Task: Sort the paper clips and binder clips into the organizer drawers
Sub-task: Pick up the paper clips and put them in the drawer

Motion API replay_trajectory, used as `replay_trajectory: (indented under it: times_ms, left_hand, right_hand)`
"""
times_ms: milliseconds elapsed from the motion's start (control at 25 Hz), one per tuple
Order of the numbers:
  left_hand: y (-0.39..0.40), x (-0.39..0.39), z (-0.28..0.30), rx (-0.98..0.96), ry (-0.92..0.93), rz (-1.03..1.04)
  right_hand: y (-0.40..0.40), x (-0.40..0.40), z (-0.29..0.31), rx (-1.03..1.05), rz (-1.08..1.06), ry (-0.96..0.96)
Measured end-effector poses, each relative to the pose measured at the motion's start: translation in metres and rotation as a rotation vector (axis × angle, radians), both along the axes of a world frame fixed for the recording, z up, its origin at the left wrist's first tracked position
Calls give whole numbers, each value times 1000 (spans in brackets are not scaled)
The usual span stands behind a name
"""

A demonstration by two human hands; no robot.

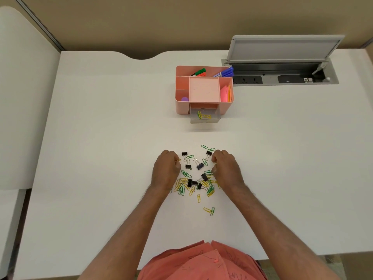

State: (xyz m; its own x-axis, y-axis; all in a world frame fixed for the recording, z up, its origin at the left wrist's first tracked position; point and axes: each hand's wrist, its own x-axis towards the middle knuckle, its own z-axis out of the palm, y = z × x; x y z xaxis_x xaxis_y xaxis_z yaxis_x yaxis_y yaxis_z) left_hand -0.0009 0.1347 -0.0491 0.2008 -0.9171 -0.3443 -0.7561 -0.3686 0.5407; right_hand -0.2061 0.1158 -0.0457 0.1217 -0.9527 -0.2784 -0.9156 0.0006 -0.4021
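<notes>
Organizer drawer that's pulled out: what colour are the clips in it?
Yellow and green paper clips, inside the open clear drawer of the pink organizer. Head view, the only one.

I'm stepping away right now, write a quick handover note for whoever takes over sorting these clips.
Left hand: curled, pinching a yellow paper clip.
Right hand: curled at the pile's edge; what it holds is unclear.
Pile of paper clips and black binder clips lies on the desk between the hands.
Done: a few paper clips sit in the open clear drawer of the pink organizer.
Left: nearly all clips; no binder clips are visibly sorted.
</notes>
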Motion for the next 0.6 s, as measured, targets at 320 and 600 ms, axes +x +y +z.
replay_trajectory:
  times_ms: [320,600]
  left_hand:
    - [-9,-3,20,-67,268,184]
    - [-79,-29,68,-408,116,18]
  right_hand:
    - [-7,-7,6,167,-161,-215]
    - [-1,-2,-3,102,-47,-62]
